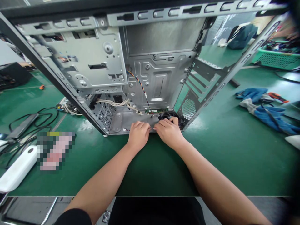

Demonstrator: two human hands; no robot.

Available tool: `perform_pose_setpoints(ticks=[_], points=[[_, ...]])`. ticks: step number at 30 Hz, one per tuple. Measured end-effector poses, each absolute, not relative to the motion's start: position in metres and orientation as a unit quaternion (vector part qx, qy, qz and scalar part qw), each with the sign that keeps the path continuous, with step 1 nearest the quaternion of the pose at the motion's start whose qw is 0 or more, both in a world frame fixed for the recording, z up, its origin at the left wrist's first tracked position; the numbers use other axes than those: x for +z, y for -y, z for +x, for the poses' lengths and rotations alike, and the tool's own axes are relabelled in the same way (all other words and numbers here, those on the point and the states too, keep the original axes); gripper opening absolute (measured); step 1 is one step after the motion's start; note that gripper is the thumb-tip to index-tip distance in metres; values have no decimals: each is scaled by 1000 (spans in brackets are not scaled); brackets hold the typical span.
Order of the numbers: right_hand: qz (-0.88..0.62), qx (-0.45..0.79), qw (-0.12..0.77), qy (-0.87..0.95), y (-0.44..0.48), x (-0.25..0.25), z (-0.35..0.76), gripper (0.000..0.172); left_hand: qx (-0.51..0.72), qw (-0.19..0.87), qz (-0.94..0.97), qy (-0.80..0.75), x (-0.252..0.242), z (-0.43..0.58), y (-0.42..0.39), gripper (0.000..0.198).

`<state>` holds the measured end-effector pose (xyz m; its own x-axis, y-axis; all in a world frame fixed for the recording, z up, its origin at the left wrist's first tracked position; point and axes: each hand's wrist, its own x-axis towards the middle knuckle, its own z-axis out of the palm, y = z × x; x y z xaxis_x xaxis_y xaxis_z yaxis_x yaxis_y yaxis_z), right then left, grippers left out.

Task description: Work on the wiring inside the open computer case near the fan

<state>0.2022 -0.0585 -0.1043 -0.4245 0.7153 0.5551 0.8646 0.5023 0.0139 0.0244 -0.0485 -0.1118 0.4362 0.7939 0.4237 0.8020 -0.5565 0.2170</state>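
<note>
A computer case stands open-sided on the green table, mostly bare metal inside. At its lower front edge my left hand and my right hand are close together, fingers pinched on a thin dark cable that spans the short gap between them. A small white connector pokes out left of my left hand. Behind my right hand lies a black round fan, partly covered by it. A green memory module rests on the case floor just beyond my fingers.
White cables and a multicoloured wire hang inside the case. Left are black cords and a white power strip. To the right lie blue gloves, with a green basket farther back.
</note>
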Motion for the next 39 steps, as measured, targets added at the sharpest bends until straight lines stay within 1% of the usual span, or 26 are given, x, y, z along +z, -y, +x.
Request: perform_pose_setpoints(ticks=[14, 21, 25, 33, 39], points=[[-477, -147, 242, 832, 59, -104, 202, 29, -237, 27, -847, 475, -111, 25, 50, 9], [-478, -147, 238, 832, 60, -103, 201, 26, -218, 40, -850, 477, -110, 24, 49, 15], [-478, -142, 234, 834, 60, -102, 201, 27, -223, 40, -848, 480, -112, 24, 47, 13], [-481, -124, 219, 840, 61, -99, 202, 24, -219, 50, -848, 481, -113, 24, 48, 15], [-481, -120, 217, 841, 61, -98, 202, 24, -230, 45, -847, 477, -113, 23, 48, 13]])
